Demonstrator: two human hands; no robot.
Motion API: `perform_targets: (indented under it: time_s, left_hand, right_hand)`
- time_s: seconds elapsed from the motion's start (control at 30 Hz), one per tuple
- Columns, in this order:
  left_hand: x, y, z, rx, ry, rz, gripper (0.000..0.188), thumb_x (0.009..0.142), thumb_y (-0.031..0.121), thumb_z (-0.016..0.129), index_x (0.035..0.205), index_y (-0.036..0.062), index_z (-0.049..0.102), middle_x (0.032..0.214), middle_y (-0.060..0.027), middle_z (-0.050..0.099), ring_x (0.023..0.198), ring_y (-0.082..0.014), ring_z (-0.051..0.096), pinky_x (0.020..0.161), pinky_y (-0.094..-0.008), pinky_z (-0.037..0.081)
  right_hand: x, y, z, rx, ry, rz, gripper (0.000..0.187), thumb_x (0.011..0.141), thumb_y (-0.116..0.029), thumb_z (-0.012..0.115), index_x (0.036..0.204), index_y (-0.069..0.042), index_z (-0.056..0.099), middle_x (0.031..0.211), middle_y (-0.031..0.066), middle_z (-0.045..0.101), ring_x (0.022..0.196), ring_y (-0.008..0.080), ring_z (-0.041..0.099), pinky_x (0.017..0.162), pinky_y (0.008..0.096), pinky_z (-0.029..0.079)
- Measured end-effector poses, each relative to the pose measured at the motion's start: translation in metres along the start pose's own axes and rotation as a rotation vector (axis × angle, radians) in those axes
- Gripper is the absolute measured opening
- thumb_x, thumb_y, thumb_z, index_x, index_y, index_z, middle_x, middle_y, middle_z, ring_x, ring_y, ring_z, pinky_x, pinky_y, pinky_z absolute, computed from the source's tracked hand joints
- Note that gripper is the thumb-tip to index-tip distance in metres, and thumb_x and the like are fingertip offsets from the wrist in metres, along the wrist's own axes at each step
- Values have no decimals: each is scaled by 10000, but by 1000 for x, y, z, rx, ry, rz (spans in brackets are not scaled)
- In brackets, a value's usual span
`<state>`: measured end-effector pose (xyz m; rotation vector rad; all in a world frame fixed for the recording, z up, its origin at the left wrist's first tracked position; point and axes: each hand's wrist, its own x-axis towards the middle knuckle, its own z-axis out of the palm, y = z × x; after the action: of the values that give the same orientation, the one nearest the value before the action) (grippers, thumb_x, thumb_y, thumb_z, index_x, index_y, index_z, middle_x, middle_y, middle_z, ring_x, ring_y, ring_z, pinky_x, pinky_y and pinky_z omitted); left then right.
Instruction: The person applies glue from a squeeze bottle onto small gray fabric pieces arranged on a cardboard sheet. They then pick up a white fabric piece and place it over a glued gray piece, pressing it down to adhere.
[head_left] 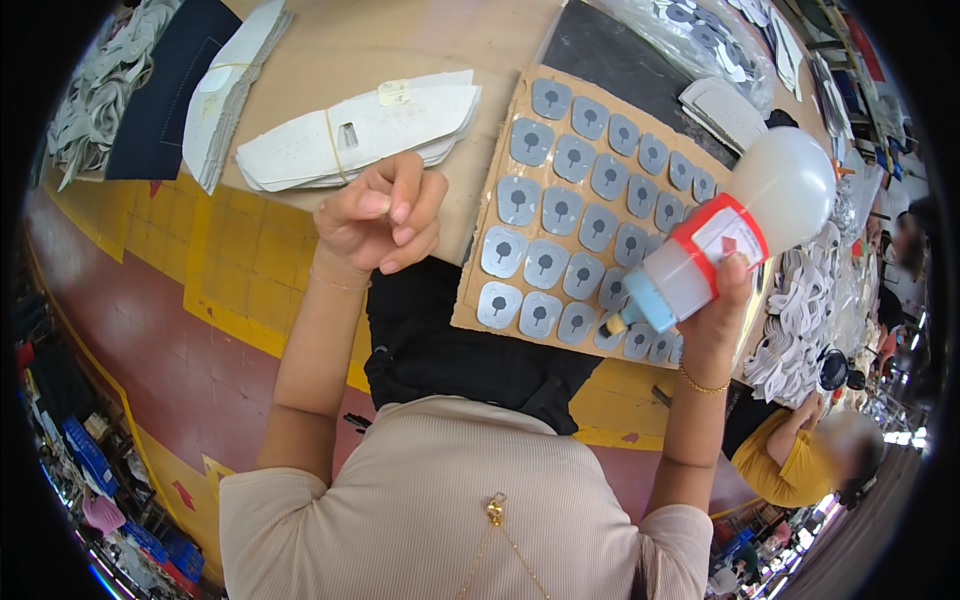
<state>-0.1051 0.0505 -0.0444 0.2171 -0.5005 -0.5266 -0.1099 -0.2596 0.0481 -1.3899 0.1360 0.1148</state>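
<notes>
Translucent bottle [722,236], red-banded, blue-collared, tilted nozzle-down over near edge of cardboard sheet [466,309], held by right hand [722,303], left hand [385,215] loosely curled, any hold unclear, grey patches [543,264] in rows, sheet overhanging near edge of table [400,40], tan tabletop between sheet and white stack [410,125].

You wear this camera on your head, the left of a side-by-side pair, and it looks steeply down over your shirt [430,500] toward the surface [335,45] ahead of you. It sits near enough to frame your left hand [385,212] and right hand [716,308] whole, while its wide fisheye lens takes in floor [150,300] at left and bends edges toward the rim.
</notes>
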Motion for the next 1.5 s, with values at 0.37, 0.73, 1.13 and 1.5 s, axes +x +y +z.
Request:
perform_targets:
  time_s: [0.37,0.73,1.13,1.5]
  left_hand:
    - [3,0,-3,1,-35,-3,128,861,148,474,836,22,464,765,-95,452,446,-153,448,420,-247,390]
    - [1,0,-1,23,22,-1,138,850,163,489,821,32,453,745,-89,445,420,-150,433,398,-247,375]
    - [5,3,3,99,50,-34,154,872,204,508,806,71,469,731,-48,476,413,-122,478,384,-244,316]
    - [3,2,0,49,16,-13,143,854,182,498,824,47,461,747,-75,455,420,-145,446,407,-246,362]
  right_hand:
    - [-5,4,-7,-431,68,-272,524,680,-311,792,1027,-8,543,905,44,577,794,123,574,725,258,480]
    - [-9,-12,-12,390,-162,63,676,738,-545,616,1072,22,462,793,79,520,623,181,505,512,297,488]
    - [-10,-1,-18,-448,88,-294,503,660,-286,806,1000,-1,569,918,62,599,803,135,586,736,279,492]
    - [-15,2,-23,-231,14,-84,617,645,-333,806,1083,-2,524,936,74,584,856,141,579,758,287,487]
